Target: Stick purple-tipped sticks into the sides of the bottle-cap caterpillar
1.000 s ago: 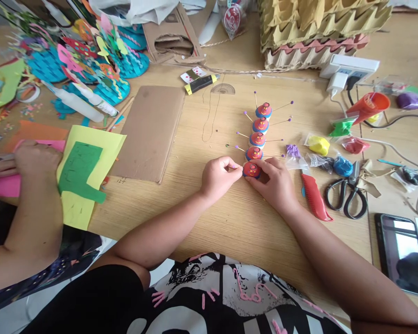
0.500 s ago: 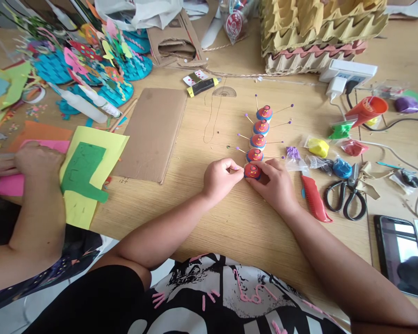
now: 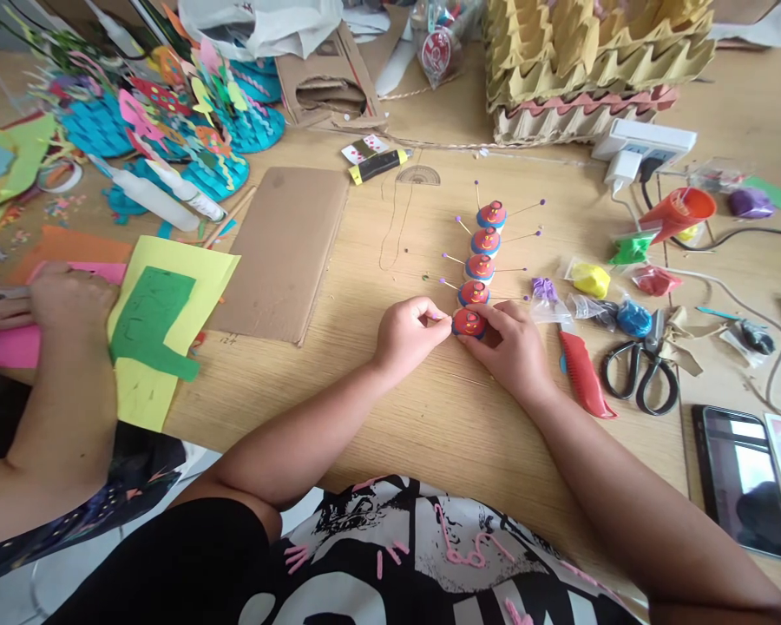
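Several small red and blue clay figures (image 3: 480, 267) with smiling faces stand in a row. Thin sticks with purple ball tips poke out from the sides of the farther ones. My right hand (image 3: 517, 351) is closed around the right side of the nearest clay figure (image 3: 469, 323), steadying it on the table. On its left, my left hand (image 3: 407, 337) pinches a thin stick (image 3: 437, 316), its point close against the figure's side. Whether the tip has entered the clay is hidden by the fingers.
Right of the figures are a red comb (image 3: 586, 373), black-handled scissors (image 3: 644, 369), bagged clay (image 3: 589, 279) and a phone (image 3: 745, 482). Cardboard (image 3: 283, 252) lies to the left. Egg trays (image 3: 579, 78) stand behind. Another person's hand (image 3: 71, 299) works over coloured paper at far left.
The view has shifted slightly. My left hand keeps its pinch on the stick beside the nearest figure, and my right hand still holds that figure. The other person's hands have moved a little.
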Demonstrator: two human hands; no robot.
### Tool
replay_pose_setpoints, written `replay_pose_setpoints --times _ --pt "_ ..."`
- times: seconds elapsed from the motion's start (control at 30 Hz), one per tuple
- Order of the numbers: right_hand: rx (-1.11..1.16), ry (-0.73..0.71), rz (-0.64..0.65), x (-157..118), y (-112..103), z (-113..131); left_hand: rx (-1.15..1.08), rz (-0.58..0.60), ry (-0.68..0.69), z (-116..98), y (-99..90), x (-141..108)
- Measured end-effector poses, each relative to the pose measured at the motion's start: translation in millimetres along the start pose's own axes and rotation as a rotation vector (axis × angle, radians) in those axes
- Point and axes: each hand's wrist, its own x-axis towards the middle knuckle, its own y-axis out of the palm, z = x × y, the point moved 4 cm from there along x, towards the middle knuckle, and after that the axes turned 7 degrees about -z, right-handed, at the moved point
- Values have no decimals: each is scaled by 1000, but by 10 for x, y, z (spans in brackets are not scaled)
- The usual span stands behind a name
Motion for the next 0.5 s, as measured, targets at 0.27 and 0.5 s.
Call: replay_pose_setpoints --times 0.27,0.5 --pt "-47 -35 -6 -8 -12 15 -43 1 5 -8 -26 -9" --pt "-61 -45 2 -9 -21 16 -110 42 17 -12 -44 16"
